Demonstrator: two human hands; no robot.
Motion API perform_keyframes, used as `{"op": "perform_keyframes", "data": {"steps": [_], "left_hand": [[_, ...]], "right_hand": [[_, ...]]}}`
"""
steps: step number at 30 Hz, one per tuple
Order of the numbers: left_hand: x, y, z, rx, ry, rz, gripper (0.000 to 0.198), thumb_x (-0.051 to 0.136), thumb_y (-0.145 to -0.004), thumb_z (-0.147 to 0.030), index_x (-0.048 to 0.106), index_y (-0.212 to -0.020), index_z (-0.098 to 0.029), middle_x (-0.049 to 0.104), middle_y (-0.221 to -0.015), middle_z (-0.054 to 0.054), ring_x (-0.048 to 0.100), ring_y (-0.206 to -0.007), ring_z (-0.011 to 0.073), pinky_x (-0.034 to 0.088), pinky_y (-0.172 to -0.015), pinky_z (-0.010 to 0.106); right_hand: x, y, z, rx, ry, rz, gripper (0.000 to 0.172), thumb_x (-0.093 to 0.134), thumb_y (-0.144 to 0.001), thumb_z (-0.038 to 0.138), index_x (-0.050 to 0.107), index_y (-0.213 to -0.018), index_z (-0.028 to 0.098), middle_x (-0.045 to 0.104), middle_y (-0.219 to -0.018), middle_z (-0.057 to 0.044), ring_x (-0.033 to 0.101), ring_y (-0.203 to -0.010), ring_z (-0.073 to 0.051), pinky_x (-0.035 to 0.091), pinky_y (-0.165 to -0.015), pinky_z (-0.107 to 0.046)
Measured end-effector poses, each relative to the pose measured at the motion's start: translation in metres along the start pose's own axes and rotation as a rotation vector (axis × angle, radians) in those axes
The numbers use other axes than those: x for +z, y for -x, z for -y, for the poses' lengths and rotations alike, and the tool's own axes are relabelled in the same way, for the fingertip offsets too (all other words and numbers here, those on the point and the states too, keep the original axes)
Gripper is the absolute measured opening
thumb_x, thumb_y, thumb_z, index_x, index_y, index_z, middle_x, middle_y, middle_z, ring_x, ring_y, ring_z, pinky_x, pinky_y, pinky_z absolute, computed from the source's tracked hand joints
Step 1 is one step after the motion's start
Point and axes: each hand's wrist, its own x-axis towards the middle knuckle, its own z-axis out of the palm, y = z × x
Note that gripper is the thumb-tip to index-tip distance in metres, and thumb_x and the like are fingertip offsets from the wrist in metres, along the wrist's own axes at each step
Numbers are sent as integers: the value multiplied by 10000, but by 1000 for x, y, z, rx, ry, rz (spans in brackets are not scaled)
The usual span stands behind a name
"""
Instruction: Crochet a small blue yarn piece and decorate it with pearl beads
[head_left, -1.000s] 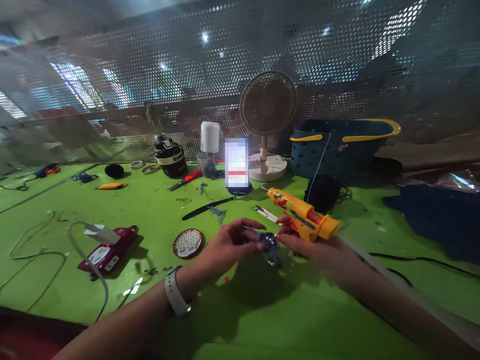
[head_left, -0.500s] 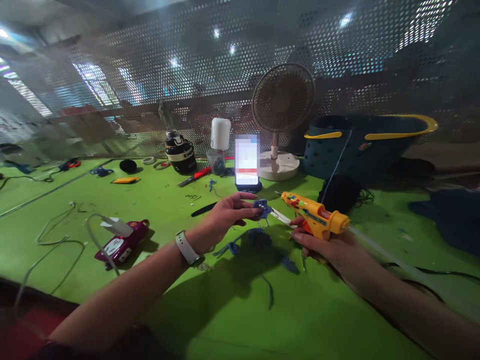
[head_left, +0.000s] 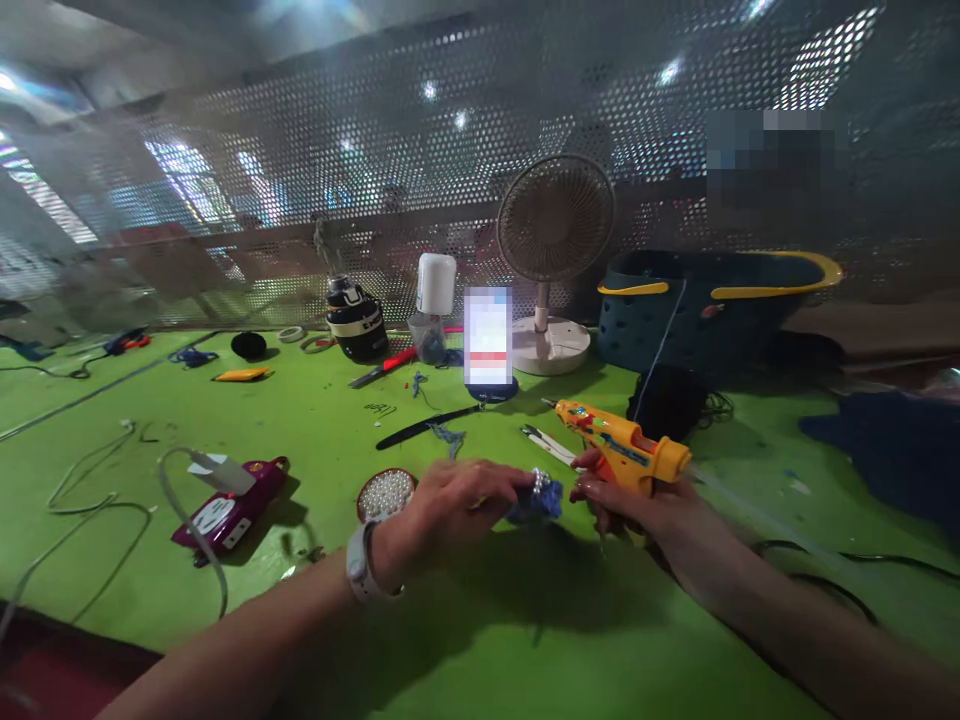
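My right hand [head_left: 634, 505] is wrapped round the handle of a yellow glue gun [head_left: 626, 440], its nozzle pointing left. Pale tweezers [head_left: 551, 445] stick out from near the same fingers, tips to the left; their grip is partly hidden. My left hand [head_left: 465, 495], slightly blurred and wearing a white watch [head_left: 361, 562], has its fingers closed over a blue yarn piece [head_left: 551, 498] with white pearl beads. That piece is low over the green table, just left of my right fingertips. A dish of pearl beads [head_left: 386, 494] stands beside my left wrist.
Behind the hands are a lit phone [head_left: 488, 338], a fan [head_left: 555, 218] and a dark basket [head_left: 675, 320]. A long black strip [head_left: 427, 426] and blue yarn scraps [head_left: 450, 440] lie ahead. At left sits a purple power strip [head_left: 240, 505] with cables; black yarn [head_left: 667, 400] lies right.
My left hand has moved down towards the table with the beaded yarn piece, and the bead dish now shows. My right hand keeps hold of the glue gun. The view has shifted slightly.
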Motion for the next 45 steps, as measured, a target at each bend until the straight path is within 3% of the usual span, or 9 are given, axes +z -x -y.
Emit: {"op": "perform_keyframes", "data": {"steps": [7, 12, 22, 28, 31, 33, 36, 41, 45], "left_hand": [[-9, 10, -2, 229, -198, 183, 245, 553, -878, -82, 617, -1056, -237, 690, -1207, 77, 683, -1036, 189, 560, -872, 353], [-11, 10, -6, 332, -300, 210, 306, 525, -895, -76, 575, -1156, -228, 679, -1221, 100, 682, -1040, 193, 563, -838, 342], [-12, 7, -12, 413, -307, 243, 352, 505, -909, -93, 534, -1243, -198, 682, -1201, 146, 671, -1070, 226, 583, -810, 373], [-14, 3, -18, 431, -311, 289, 315, 510, -909, -95, 575, -1200, -197, 685, -1189, 154, 657, -1099, 245, 589, -811, 380], [-4, 2, -20, 294, -163, 193, 271, 559, -886, -95, 616, -1127, -204, 733, -1090, 127, 708, -980, 216, 590, -798, 347], [5, 2, -22, 82, -43, 11, 209, 628, -848, -108, 643, -1026, -216, 765, -945, 79, 731, -814, 176, 593, -702, 290], [14, 1, -24, -260, 206, -91, 190, 690, -809, -152, 637, -985, -199, 748, -904, 64, 708, -748, 156, 565, -611, 249], [14, -3, -21, -676, 723, -68, 319, 739, -776, -191, 556, -1037, -177, 676, -818, 6, 636, -691, 103, 493, -584, 201], [10, -5, -20, -648, 897, 12, 244, 701, -815, -153, 523, -980, -179, 637, -852, -4, 605, -749, 88, 467, -642, 194]], "right_hand": [[4, 7, 1, 37, -43, 37, 366, 806, -673, 372, 660, -955, 190, 631, -708, 23, 560, -568, -99, 477, -547, -233], [5, 9, 1, 22, -60, 77, 353, 805, -677, 357, 647, -948, 194, 640, -761, 12, 577, -591, -106, 484, -576, -248], [10, 12, 6, 44, -51, 111, 340, 801, -681, 393, 650, -916, 198, 670, -796, -10, 590, -594, -122, 517, -581, -276], [10, 12, 8, 8, -50, 123, 353, 776, -693, 423, 643, -923, 190, 705, -884, -46, 585, -519, -106, 529, -543, -288], [11, 13, 9, -6, -47, 117, 371, 790, -670, 426, 638, -911, 189, 718, -879, -51, 569, -512, -104, 536, -537, -290], [12, 13, 9, -17, -65, 107, 363, 803, -658, 411, 641, -900, 195, 724, -873, -49, 560, -510, -103, 542, -529, -288], [11, 12, 7, -27, -74, 106, 322, 792, -685, 383, 656, -918, 206, 723, -901, -45, 572, -537, -111, 554, -531, -289], [9, 10, 6, -56, 20, 51, 301, 763, -708, 367, 647, -939, 213, 699, -913, -55, 644, -708, -179, 548, -519, -273], [9, 10, 11, -102, 71, -13, 314, 769, -681, 338, 627, -941, 232, 679, -899, -43, 654, -786, -204, 537, -530, -265]]}}
